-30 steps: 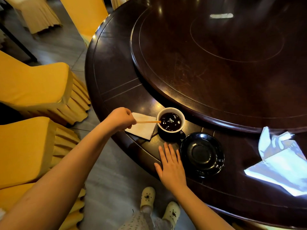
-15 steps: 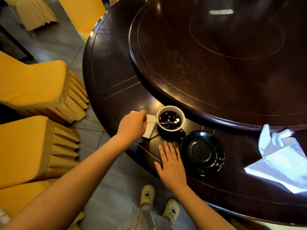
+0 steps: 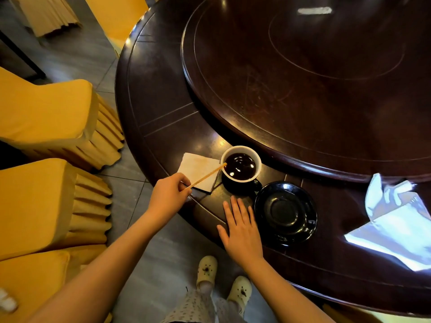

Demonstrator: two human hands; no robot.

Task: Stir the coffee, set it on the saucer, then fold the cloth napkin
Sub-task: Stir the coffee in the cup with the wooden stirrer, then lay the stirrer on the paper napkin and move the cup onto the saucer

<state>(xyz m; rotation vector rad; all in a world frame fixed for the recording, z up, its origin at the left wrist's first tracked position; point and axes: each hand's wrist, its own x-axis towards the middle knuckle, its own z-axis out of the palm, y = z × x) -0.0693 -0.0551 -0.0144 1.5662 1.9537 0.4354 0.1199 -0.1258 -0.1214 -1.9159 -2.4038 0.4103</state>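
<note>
A black cup with a white inside [image 3: 241, 166] holds dark coffee and stands on the dark round table [image 3: 163, 117]. My left hand [image 3: 169, 194] pinches a thin wooden stir stick [image 3: 206, 175] whose far tip sits at the cup's left rim. Under the stick lies a small folded paper napkin [image 3: 198, 170]. An empty black saucer [image 3: 285, 212] sits just right of the cup. My right hand [image 3: 241, 229] rests flat on the table in front of the cup, fingers straight. A crumpled white cloth napkin [image 3: 394, 229] lies at the far right.
A raised turntable [image 3: 303, 66] fills the table's middle behind the cup. Yellow-covered chairs [image 3: 46, 117] stand to the left over a tiled floor. My feet in pale clogs [image 3: 206, 270] are below the table's edge.
My left hand has drawn back down and to the left, pulling the stick's tip from the coffee to the cup's rim and uncovering the paper napkin. The right hand has stayed put.
</note>
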